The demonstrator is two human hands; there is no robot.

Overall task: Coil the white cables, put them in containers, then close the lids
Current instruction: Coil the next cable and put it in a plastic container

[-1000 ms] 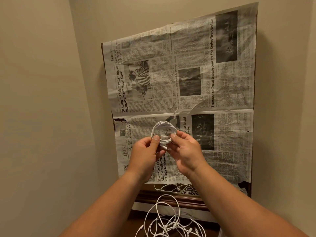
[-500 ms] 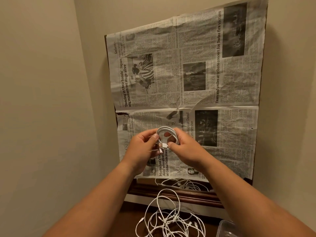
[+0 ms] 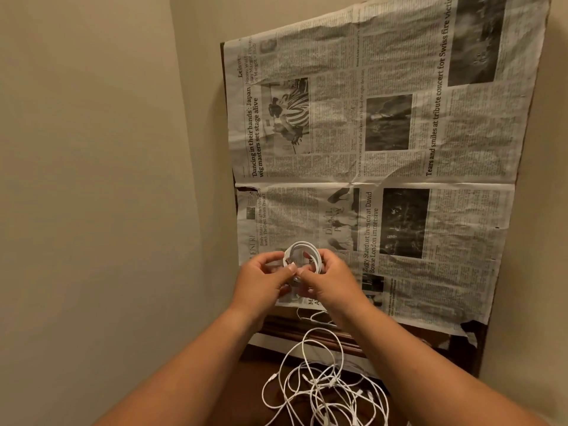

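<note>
The left hand (image 3: 264,281) pinches the left side of one coil (image 3: 304,250). The right hand (image 3: 329,284) pinches its loops and what looks like a plug end at the near side, up in front of the newspaper (image 3: 399,149). To finish the coil well, I judge the loose end should be wound snugly round the loops while the left pinch stops them springing apart. The other cables (image 3: 322,385) lie tangled on the surface (image 3: 255,376) below, and no container shows.
</note>
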